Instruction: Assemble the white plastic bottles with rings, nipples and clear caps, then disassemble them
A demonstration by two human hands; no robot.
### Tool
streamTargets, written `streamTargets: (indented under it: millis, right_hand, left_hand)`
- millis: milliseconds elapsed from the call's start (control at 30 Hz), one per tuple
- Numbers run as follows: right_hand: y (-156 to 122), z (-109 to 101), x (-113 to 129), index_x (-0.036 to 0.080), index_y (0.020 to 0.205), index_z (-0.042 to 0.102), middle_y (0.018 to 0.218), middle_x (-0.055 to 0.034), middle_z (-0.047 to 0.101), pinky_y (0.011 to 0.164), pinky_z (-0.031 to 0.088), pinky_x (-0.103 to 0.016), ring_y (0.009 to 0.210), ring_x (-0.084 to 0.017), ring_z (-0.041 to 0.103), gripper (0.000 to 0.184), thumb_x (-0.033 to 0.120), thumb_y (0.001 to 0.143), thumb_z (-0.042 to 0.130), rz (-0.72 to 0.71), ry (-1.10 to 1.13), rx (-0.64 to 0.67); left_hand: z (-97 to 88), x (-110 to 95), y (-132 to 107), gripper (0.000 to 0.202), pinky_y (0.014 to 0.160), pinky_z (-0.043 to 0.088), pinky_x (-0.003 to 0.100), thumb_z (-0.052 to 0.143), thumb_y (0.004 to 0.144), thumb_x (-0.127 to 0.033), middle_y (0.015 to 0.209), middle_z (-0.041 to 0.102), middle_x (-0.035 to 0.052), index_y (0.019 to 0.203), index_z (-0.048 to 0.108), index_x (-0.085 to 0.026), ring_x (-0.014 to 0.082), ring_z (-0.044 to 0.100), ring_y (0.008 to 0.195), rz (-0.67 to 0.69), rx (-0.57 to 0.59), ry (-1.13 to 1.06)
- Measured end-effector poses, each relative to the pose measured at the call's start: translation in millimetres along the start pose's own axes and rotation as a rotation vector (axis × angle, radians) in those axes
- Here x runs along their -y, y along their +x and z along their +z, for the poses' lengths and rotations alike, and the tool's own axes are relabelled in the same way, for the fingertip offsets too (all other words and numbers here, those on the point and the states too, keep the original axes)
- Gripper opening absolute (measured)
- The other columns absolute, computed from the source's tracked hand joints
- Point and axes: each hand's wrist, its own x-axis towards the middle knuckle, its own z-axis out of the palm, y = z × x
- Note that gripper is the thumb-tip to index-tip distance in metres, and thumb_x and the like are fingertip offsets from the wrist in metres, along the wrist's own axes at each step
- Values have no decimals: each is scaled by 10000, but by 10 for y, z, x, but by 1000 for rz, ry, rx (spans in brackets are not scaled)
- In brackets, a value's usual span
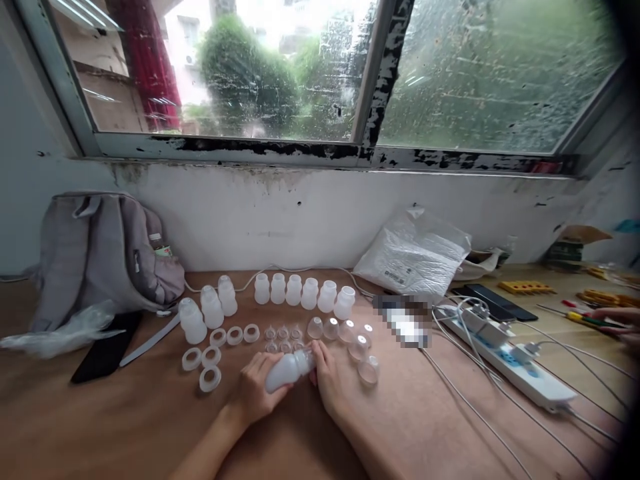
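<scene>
Small bottle (289, 369) — milky-white, translucent plastic, lying sideways, neck rightward.

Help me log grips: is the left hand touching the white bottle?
Touching. The head view shows the left hand curled around the body of the white bottle, with no gap; the right hand grips its neck end.

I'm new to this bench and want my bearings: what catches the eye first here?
At centre front, the left hand grips a small white bottle lying sideways while the right hand holds its neck end. Behind stands a curved row of bottles, white rings left of the hands, clear caps just beyond them. A grey backpack slumps far left.
</scene>
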Motion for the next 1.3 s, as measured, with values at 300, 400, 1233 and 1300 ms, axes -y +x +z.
streamTargets:
  millis: [300,400,1233,1300]
  right_hand:
    - [-64,69,69,231,771,518,467,65,417,370,280,-221,362,-99,377,223,449,777,472,-13,27,198]
    - [-70,65,36,225,799,527,552,39,501,402,367,-230,424,-114,462,227,446,751,505,-25,33,190]
    - [1390,1140,912,216,1102,508,1047,-73,575,816,326,-331,999,-218,461,282,252,824,469,-636,-992,249]
    - [1481,1261,877,222,1108,497,1056,-74,580,816,311,-332,1007,-221,456,290,237,819,478,-616,-1036,278]
  left_hand:
    - [-174,-11,-184,414,753,482,350,581,718,-357,977,601,61,1094,492,-210,217,559,887,-25,-58,132]
    - [-214,-20,-231,418,755,480,349,593,711,-358,979,600,53,1092,494,-214,215,556,887,-33,-73,139]
    - [-322,310,-216,253,854,412,389,453,786,-167,994,575,78,1029,522,-172,223,509,972,-266,-305,287]
    - [-324,317,-216,254,850,411,389,462,778,-159,987,578,79,1023,528,-171,225,507,964,-271,-309,287]
